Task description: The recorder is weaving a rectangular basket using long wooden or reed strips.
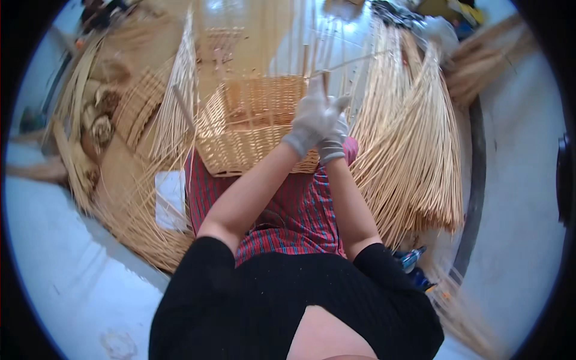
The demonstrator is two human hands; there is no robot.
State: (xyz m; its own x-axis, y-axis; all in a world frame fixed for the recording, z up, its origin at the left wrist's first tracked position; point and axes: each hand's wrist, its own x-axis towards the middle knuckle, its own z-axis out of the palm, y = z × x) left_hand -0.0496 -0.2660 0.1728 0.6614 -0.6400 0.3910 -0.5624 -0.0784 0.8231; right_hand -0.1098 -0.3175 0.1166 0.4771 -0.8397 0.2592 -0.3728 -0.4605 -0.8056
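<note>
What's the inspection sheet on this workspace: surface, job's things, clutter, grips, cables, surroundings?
Surface: striped red cloth over the lap, under the basket
Job's things: basket, woven; upright stick near the hands
Clutter: stick bundle at right; loose strips at lower left
Grips: left hand and right hand, gloved, together at basket's right end; hold unclear
Cables: nothing seen
Surroundings: pale wall at right

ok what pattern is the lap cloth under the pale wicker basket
Red lap cloth with bluish stripes, clearest in the head view.
</note>
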